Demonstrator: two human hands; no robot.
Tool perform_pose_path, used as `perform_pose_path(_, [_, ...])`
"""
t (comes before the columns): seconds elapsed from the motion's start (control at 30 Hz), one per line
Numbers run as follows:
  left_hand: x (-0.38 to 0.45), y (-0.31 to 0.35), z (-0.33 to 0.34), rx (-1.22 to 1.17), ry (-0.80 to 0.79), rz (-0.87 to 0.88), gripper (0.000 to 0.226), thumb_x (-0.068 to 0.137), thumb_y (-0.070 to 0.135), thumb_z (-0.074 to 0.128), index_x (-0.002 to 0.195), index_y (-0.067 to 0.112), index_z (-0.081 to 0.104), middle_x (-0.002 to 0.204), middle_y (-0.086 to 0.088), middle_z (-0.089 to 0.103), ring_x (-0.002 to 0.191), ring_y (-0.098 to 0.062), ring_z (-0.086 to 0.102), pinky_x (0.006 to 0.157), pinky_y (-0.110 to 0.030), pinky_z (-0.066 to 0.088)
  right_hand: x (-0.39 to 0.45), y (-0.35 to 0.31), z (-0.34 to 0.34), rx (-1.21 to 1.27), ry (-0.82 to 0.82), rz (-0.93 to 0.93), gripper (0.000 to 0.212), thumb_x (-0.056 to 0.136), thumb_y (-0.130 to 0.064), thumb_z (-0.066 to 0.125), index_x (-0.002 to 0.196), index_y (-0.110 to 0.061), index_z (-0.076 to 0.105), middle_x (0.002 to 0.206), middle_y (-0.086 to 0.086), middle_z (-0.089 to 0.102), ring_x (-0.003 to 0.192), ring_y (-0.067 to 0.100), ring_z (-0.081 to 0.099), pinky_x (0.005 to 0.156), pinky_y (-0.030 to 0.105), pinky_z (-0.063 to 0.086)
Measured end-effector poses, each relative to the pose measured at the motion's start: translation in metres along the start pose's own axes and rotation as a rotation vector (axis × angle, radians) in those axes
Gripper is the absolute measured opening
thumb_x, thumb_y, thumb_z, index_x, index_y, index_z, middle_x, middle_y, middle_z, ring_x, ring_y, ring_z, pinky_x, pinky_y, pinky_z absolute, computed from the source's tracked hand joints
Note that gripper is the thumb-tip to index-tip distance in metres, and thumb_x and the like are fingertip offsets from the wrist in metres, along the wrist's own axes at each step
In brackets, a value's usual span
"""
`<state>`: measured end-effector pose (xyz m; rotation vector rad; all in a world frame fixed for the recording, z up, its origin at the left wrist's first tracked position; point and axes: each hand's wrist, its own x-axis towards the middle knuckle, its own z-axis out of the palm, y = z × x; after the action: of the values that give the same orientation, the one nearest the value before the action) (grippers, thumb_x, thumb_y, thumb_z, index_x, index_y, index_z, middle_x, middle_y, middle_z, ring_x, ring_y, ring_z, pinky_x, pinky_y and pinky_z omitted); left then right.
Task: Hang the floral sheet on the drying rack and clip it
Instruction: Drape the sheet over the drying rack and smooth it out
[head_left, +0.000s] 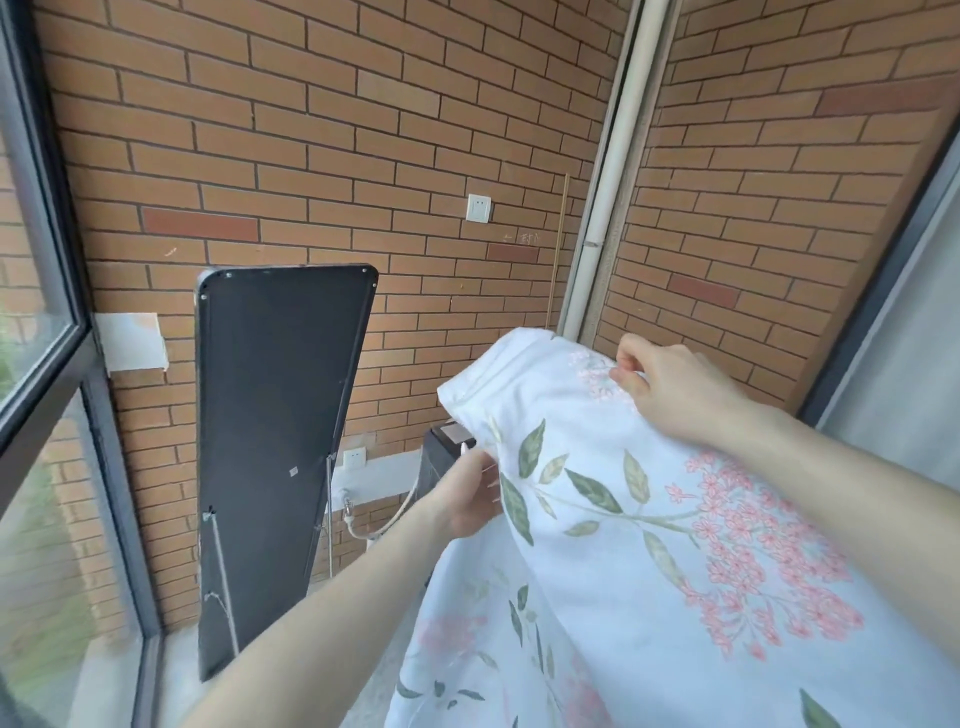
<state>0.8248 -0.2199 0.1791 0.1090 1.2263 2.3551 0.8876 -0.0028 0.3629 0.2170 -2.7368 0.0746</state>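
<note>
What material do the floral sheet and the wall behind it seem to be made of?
The floral sheet looks like soft woven cloth, probably cotton, matte: it folds and drapes where the right hand and left hand pinch it. The wall looks like rough, unglazed brick or brick tile, with dark mortar lines.

Floral sheet (649, 499) soft matt cloth, creased under right hand's fingers (631, 364); brick wall (363, 130) rough matt; black panel (275, 415) smooth matt.

I see a brick wall (322, 130) ahead in daylight. Against it leans a dark panel (275, 441); left of the panel stands a glass window (36, 364), right of it a white socket (479, 208) and a pale pipe (618, 156).
</note>
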Motion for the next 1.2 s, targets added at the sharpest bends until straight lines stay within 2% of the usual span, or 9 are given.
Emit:
perform_pose_path(0.17, [0.007, 0.033, -0.004, -0.369, -0.101, 0.093, 0.085, 0.092, 0.078, 0.046, 0.147, 0.014, 0.056, 0.148, -0.016, 0.057, 0.136, -0.039, 0.053, 0.12, -0.056, 0.031, 0.002, 0.009, 0.003, 0.009, -0.004, 0.015, 0.023, 0.105, -0.046, 0.044, 0.09, -0.03, 0.042, 0.077, -0.001, 0.058, 0.067, 0.024, 0.054, 0.059, 0.038, 0.041])
perform_pose_path(0.3, [0.008, 0.045, -0.012, -0.211, 0.061, 0.191, 0.032, 0.103, 0.043, 0.056, 0.115, 0.018, 0.071, 0.106, 0.002, 0.071, 0.1, -0.018, 0.068, 0.089, -0.034, 0.054, 0.003, 0.017, 0.003, 0.009, -0.015, 0.044, 0.022, 0.105, -0.05, 0.044, 0.092, -0.031, 0.042, 0.078, 0.002, 0.059, 0.065, 0.022, 0.055, 0.057, 0.037, 0.04])
perform_pose_path(0.43, [0.005, 0.055, -0.037, -0.319, 0.093, 0.285, 0.026, 0.103, 0.032, 0.057, 0.082, 0.02, 0.066, 0.128, 0.0, 0.069, 0.127, -0.03, 0.062, 0.11, -0.057, 0.043, 0.006, 0.019, 0.004, 0.058, -0.018, 0.057, 0.022, 0.104, -0.049, 0.045, 0.092, -0.031, 0.043, 0.082, 0.003, 0.063, 0.062, 0.025, 0.058, 0.056, 0.036, 0.044])
perform_pose_path(0.53, [0.008, 0.055, -0.055, -0.471, 0.159, 0.3, 0.021, 0.105, 0.025, 0.054, 0.088, 0.014, 0.059, 0.142, -0.01, 0.061, 0.13, -0.044, 0.056, 0.108, -0.071, 0.039, 0.009, 0.018, 0.007, 0.073, -0.02, 0.06, 0.022, 0.105, -0.045, 0.046, 0.09, -0.029, 0.043, 0.081, 0.005, 0.063, 0.061, 0.026, 0.057, 0.058, 0.038, 0.046])
perform_pose_path(0.67, [0.019, 0.019, -0.043, -0.313, 0.308, 0.059, 0.024, 0.106, 0.025, 0.052, 0.123, 0.009, 0.058, 0.137, -0.01, 0.056, 0.129, -0.042, 0.055, 0.108, -0.058, 0.046, 0.012, 0.015, 0.008, 0.086, -0.021, 0.047, 0.02, 0.105, -0.043, 0.047, 0.091, -0.028, 0.044, 0.076, 0.005, 0.064, 0.057, 0.027, 0.056, 0.061, 0.04, 0.049])
perform_pose_path(0.8, [0.035, -0.002, -0.019, -0.181, 0.163, -0.078, 0.033, 0.097, 0.039, 0.061, 0.109, 0.009, 0.067, 0.107, -0.008, 0.064, 0.098, -0.03, 0.063, 0.098, -0.042, 0.053, 0.014, 0.015, 0.011, 0.07, -0.019, 0.051, 0.02, 0.104, -0.045, 0.046, 0.091, -0.03, 0.043, 0.079, 0.006, 0.065, 0.059, 0.027, 0.058, 0.062, 0.04, 0.05])
perform_pose_path(0.93, [0.046, 0.014, 0.01, -0.342, -0.1, 0.041, 0.045, 0.093, 0.041, 0.059, 0.127, 0.013, 0.067, 0.142, -0.008, 0.058, 0.127, -0.035, 0.058, 0.115, -0.046, 0.039, 0.014, 0.021, 0.011, 0.092, -0.026, 0.065, 0.02, 0.103, -0.048, 0.045, 0.09, -0.033, 0.042, 0.093, 0.007, 0.071, 0.052, 0.025, 0.053, 0.059, 0.039, 0.05])
perform_pose_path(1.13, [0.044, 0.033, 0.021, -0.552, -0.238, 0.156, 0.073, 0.096, 0.069, 0.051, 0.139, 0.012, 0.065, 0.144, -0.018, 0.06, 0.13, -0.039, 0.06, 0.111, -0.054, 0.042, 0.011, 0.023, 0.008, 0.127, -0.029, 0.072, 0.02, 0.101, -0.051, 0.046, 0.09, -0.034, 0.044, 0.099, 0.008, 0.072, 0.06, 0.036, 0.061, 0.063, 0.044, 0.055])
perform_pose_path(1.2, [0.041, 0.039, 0.018, -0.49, -0.212, 0.196, 0.056, 0.1, 0.051, 0.055, 0.132, 0.008, 0.07, 0.138, -0.016, 0.064, 0.128, -0.037, 0.061, 0.114, -0.051, 0.041, 0.01, 0.023, 0.007, 0.142, -0.024, 0.077, 0.02, 0.101, -0.05, 0.047, 0.09, -0.034, 0.044, 0.1, 0.008, 0.073, 0.065, 0.038, 0.063, 0.063, 0.045, 0.055])
